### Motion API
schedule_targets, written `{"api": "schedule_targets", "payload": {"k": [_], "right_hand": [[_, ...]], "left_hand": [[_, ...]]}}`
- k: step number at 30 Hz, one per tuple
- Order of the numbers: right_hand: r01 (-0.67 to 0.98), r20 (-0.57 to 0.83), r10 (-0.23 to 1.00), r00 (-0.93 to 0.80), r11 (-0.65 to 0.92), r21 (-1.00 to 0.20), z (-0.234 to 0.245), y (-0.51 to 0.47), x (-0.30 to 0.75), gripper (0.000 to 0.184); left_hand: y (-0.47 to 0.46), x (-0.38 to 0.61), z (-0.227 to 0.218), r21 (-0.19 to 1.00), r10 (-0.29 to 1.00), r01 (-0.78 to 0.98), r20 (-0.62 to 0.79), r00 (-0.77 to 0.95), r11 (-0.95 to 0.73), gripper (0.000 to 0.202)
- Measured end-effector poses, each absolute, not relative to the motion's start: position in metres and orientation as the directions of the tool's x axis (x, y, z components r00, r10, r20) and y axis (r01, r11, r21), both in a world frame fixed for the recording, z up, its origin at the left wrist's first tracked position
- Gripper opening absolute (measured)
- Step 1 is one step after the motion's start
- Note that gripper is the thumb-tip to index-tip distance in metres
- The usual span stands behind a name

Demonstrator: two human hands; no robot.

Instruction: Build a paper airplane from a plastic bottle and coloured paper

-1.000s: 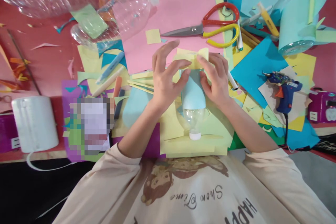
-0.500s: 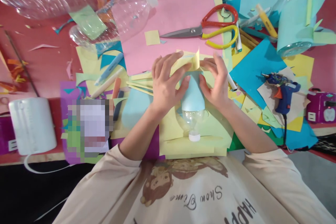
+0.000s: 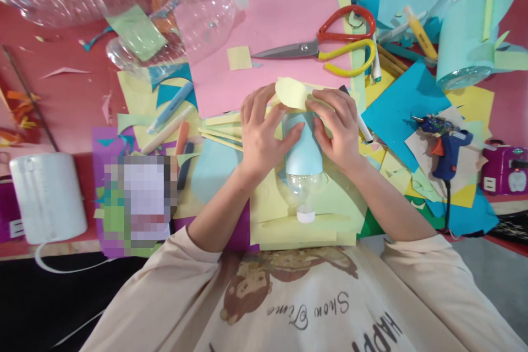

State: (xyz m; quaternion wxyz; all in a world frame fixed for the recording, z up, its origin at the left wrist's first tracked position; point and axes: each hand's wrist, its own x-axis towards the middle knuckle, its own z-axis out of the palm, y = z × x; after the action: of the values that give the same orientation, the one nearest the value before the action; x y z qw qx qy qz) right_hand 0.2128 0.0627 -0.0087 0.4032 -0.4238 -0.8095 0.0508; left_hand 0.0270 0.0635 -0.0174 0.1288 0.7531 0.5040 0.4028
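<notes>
Bottle (image 3: 303, 148): matt, smooth pale-blue paper wrap over clear glossy plastic; white plastic cap (image 3: 306, 213). Yellow cut-out (image 3: 291, 93): thin matt paper, curling. Pink sheet (image 3: 268, 27): matt paper, smooth. Scissors (image 3: 305, 48): dull grey metal blades, glossy red and yellow plastic handles. Empty bottles (image 3: 198, 22): clear, crinkled, shiny plastic. Glue gun (image 3: 447, 146): blue plastic, slight sheen. Shirt (image 3: 289, 308): soft matt cloth, printed. Red table top (image 3: 70, 104): smooth, low sheen.

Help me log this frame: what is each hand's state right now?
Left hand: closed, thumb on the blue-wrapped bottle, fingers on the yellow paper piece.
Right hand: closed on the same bottle, fingers on that paper piece.
</notes>
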Motion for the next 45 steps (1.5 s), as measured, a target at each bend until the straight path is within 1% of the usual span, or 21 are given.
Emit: {"api": "schedule_targets", "payload": {"k": [4,7,11,18,22,27,31,38,45], "right_hand": [[0.641,0.639,0.705,-0.307,0.65,-0.408,-0.0075,0.0626,0.2113,0.033],[0.663,0.604,0.737,-0.305,0.619,-0.421,-0.0072,0.063,0.2112,0.031],[0.662,0.573,0.758,-0.312,0.606,-0.441,-0.0081,0.0633,0.2118,0.031],[0.649,0.6,0.736,-0.315,0.628,-0.43,-0.0031,0.0615,0.2095,0.029],[0.677,0.568,0.766,-0.302,0.592,-0.438,-0.0002,0.0603,0.2087,0.028],[0.692,0.559,0.771,-0.306,0.583,-0.426,0.0004,0.061,0.2089,0.029],[0.686,0.545,0.779,-0.31,0.58,-0.44,0.0004,0.061,0.2087,0.029],[0.666,0.607,0.748,-0.267,0.599,-0.445,-0.0004,0.0606,0.2095,0.023],[0.667,0.547,0.786,-0.286,0.574,-0.475,0.0003,0.0601,0.2096,0.022]], "left_hand": [[0.0641,0.0254,-0.0167,0.622,0.875,0.641,0.453,0.172,-0.449,0.036],[0.0636,0.0261,-0.0134,0.648,0.885,0.622,0.432,0.177,-0.44,0.033],[0.0638,0.0267,-0.0135,0.628,0.877,0.64,0.454,0.161,-0.443,0.033],[0.0638,0.0266,-0.0168,0.614,0.874,0.657,0.461,0.152,-0.438,0.034],[0.0637,0.0286,-0.0132,0.593,0.864,0.662,0.471,0.178,-0.459,0.032],[0.0647,0.0278,-0.013,0.541,0.836,0.679,0.509,0.205,-0.496,0.028],[0.0645,0.0272,-0.0138,0.542,0.827,0.671,0.527,0.199,-0.507,0.027],[0.0638,0.0294,-0.0164,0.525,0.822,0.683,0.531,0.204,-0.508,0.029],[0.0651,0.0282,-0.0179,0.516,0.804,0.658,0.541,0.246,-0.548,0.032]]}}
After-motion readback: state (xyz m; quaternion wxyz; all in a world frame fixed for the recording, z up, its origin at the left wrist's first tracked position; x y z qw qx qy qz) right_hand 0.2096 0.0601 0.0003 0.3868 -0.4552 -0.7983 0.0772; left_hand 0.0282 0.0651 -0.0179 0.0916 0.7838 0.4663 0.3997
